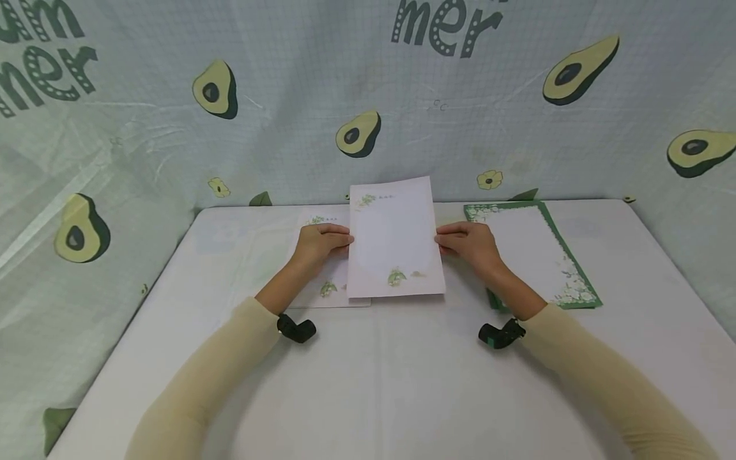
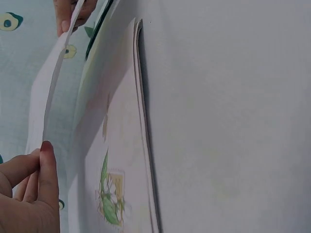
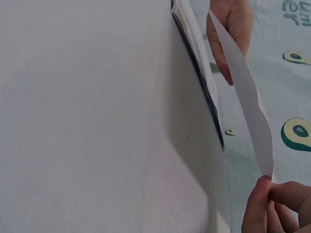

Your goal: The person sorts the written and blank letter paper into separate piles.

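My left hand and right hand hold a pale pink sheet of letter paper by its two side edges, raised above the table. Small green plants are printed near its top left and lower middle. Thumb and fingers of the left hand pinch one edge in the left wrist view. At the opposite edge, the right hand pinches the paper in the right wrist view. Partly hidden behind the sheet and left hand lies a stack of similar letter paper, also seen as a thick stack from the left wrist.
To the right lies a stack of green-bordered letter paper with white flowers, partly covered by the right forearm. Everything rests on a white table. Behind it hangs a pale cloth printed with avocados.
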### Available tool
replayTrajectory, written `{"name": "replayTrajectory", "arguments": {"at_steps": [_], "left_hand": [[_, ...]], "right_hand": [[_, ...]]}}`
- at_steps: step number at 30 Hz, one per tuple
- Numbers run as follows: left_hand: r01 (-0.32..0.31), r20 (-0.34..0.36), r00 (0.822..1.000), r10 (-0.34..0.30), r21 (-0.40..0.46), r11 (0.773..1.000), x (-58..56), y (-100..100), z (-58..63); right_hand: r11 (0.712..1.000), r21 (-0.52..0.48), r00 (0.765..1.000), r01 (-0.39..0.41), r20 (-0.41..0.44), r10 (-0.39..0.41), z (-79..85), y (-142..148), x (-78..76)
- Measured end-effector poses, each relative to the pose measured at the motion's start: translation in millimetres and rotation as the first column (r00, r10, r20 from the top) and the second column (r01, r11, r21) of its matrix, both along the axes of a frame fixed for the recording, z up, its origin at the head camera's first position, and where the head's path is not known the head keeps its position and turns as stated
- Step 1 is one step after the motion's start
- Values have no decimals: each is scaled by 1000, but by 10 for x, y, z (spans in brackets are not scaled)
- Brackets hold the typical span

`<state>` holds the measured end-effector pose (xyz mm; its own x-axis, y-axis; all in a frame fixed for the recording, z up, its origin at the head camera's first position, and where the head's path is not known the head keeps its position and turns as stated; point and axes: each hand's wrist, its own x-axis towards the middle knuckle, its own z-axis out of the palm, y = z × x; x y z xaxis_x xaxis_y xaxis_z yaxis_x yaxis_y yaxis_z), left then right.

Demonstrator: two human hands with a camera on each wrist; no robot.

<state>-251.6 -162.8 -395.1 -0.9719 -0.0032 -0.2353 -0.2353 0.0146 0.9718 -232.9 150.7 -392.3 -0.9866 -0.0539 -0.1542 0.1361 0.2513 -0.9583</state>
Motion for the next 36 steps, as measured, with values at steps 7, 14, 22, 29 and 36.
{"name": "replayTrajectory", "arguments": {"at_steps": [7,14,22,29,36], "left_hand": [[-8,9,1000,8,-58,998,16,-189,26],[2,-3,1000,-2,-124,992,28,-375,36],[0,-16,1000,-3,-182,983,79,-547,38],[-28,-1,1000,28,-213,977,107,-691,42],[-47,20,998,53,-237,970,99,-804,46]], "right_hand": [[999,-38,1000,-8,-10,8,-40,-201,-11],[999,-45,1000,-24,-16,23,-106,-400,-17],[996,-84,998,-40,-42,37,-171,-601,-22],[988,-153,999,-35,-36,30,-202,-786,-37],[982,-188,999,-26,-25,22,-205,-923,-41]]}}
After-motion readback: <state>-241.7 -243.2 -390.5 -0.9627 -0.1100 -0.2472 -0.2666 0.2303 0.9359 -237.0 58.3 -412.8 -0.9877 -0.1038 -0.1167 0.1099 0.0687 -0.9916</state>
